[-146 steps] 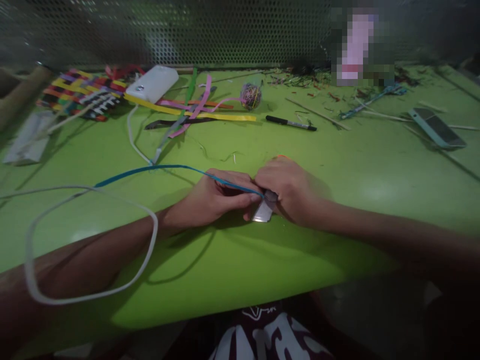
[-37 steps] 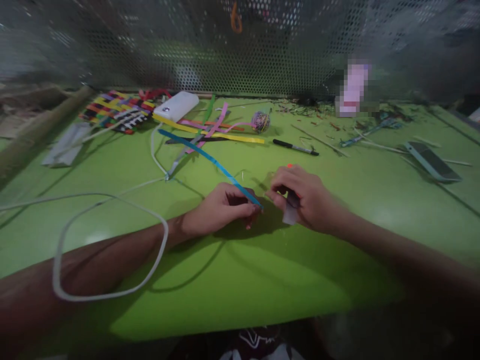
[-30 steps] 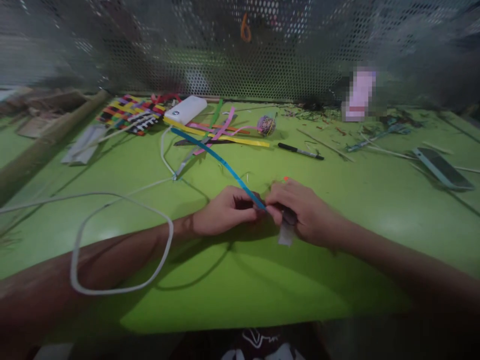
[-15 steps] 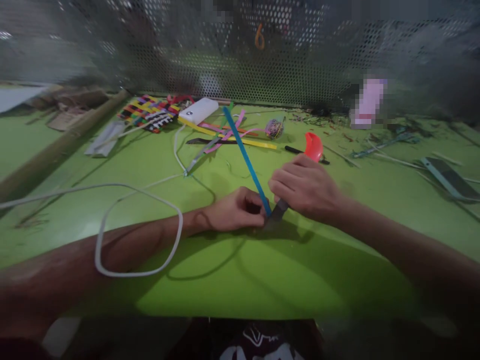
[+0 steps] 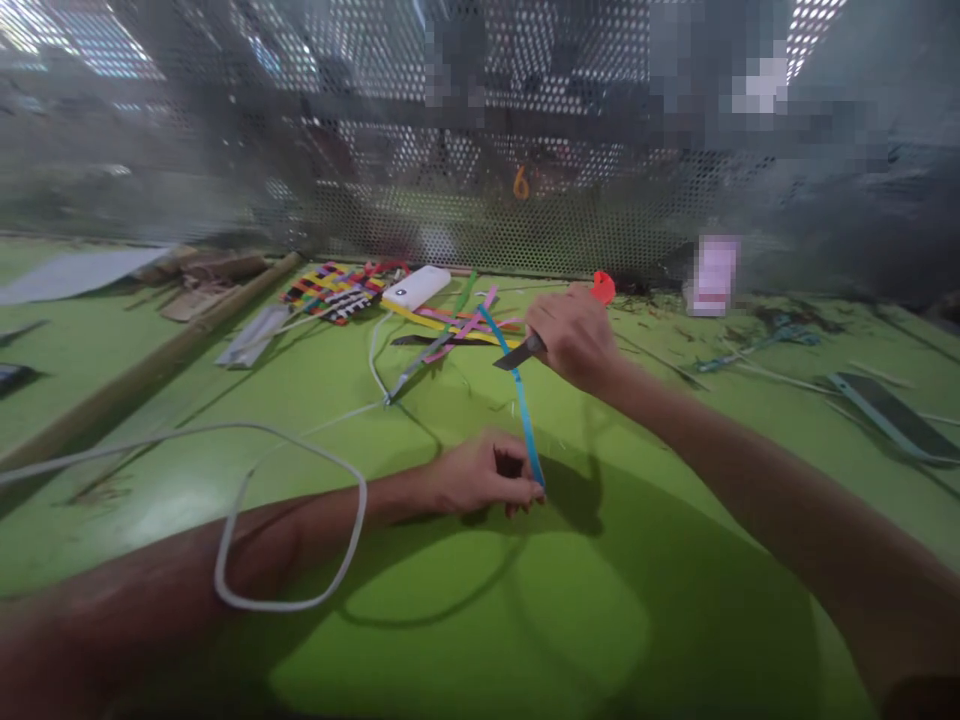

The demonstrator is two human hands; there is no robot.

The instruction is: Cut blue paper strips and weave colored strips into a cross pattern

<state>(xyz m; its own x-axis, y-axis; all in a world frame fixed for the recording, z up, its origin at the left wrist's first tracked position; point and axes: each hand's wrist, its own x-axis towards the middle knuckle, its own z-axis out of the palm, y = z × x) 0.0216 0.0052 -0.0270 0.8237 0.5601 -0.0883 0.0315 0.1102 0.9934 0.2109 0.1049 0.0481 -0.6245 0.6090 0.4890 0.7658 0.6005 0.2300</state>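
A narrow blue strip (image 5: 529, 430) rises from the pinched fingertips of my left hand (image 5: 480, 475), which is held low over the green table. My right hand (image 5: 574, 335) is wrapped round a knife (image 5: 519, 354) with its blade pointing left. A red curved piece (image 5: 602, 288), seemingly the end of the handle, sticks out above that fist. The blade lies across the upper part of the strip; whether it presses on it I cannot tell. Behind them lie crossed strips in yellow (image 5: 420, 318), pink (image 5: 469, 325) and green (image 5: 465, 292).
A white power bank (image 5: 417, 288) with a white cable (image 5: 291, 605) looping over my left forearm lies at the back. Beside it is a colourful woven piece (image 5: 334, 290). A bamboo pole (image 5: 172, 350) runs along the left, a phone (image 5: 896, 415) lies right. Perforated metal (image 5: 480, 230) stands behind.
My right hand has moved the knife up along the blue strip, away from my left fingers. The strip now bends. My left hand keeps its pinch, and the camera view has tilted up.
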